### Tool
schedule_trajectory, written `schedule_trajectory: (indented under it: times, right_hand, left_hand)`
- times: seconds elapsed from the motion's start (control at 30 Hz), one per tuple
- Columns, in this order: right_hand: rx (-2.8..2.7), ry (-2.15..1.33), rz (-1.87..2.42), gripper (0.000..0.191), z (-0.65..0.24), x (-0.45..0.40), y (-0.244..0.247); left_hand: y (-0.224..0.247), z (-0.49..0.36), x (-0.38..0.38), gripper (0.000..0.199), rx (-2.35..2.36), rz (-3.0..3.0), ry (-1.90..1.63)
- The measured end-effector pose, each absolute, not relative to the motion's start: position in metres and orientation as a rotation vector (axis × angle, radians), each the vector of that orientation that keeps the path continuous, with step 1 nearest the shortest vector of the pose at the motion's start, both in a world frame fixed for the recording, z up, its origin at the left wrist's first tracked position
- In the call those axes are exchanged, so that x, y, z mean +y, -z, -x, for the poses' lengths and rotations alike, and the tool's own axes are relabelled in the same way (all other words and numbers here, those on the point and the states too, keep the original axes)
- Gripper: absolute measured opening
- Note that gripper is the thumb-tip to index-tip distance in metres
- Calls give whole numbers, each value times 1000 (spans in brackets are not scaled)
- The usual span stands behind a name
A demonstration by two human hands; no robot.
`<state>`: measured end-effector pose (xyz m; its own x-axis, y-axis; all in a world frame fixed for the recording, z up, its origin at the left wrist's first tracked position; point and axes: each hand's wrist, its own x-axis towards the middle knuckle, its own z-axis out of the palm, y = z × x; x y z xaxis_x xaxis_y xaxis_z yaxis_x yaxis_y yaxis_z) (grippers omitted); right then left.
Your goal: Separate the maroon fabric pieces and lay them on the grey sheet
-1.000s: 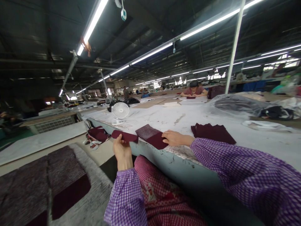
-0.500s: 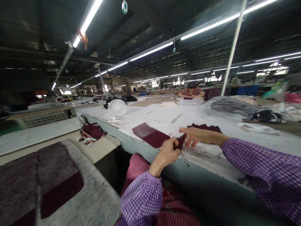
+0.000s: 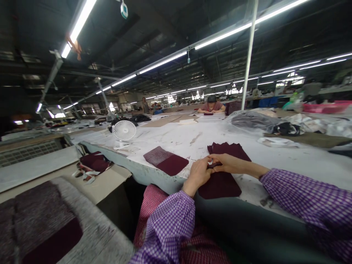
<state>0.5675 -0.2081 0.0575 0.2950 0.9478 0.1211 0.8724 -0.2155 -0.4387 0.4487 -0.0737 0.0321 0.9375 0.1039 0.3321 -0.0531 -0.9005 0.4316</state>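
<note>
Both hands meet over a maroon fabric piece at the table's near edge. My left hand is closed, with thumb and fingertips pinching the upper edge of this piece. Close beside it, my right hand pinches the same edge, which looks folded or raised between the fingers. The lower part of the piece hangs down toward the table edge, its corners rounded. Behind the right hand lie maroon fabric pieces with a zigzag edge. To the left rests a maroon piece with a greyish speckled half.
A white fan stands on the white-covered table. At lower left, a grey board carries speckled maroon pieces. Scraps lie on cardboard. Clear plastic sits at right, and another person works across the table.
My hands have come together, and the maroon piece now spreads below them at the table edge. The speckled piece at left is apart from my left hand. The view has turned right.
</note>
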Motion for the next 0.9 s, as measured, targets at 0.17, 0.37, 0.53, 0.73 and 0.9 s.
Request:
schedule_trajectory:
  times: [0.17, 0.37, 0.53, 0.73, 0.9]
  right_hand:
    - [-1669, 6, 2347, 39, -598, -232, -56]
    - [-1743, -35, 2227, 28, -595, -248, -65]
    - [-1763, -10, 2210, 27, -587, -242, -63]
    - [-1760, 2, 2244, 24, -581, -239, -63]
    - [-1765, 9, 2270, 22, -583, -236, -60]
  left_hand:
    - [-24, -455, -78, 29, -26, -2765, -533]
    - [-25, -455, -79, 27, 75, -2723, -601]
    - [-24, -454, -79, 26, 97, -2705, -624]
    - [-24, -452, -78, 26, 65, -2693, -638]
    - [-23, -452, -78, 26, 63, -2695, -637]
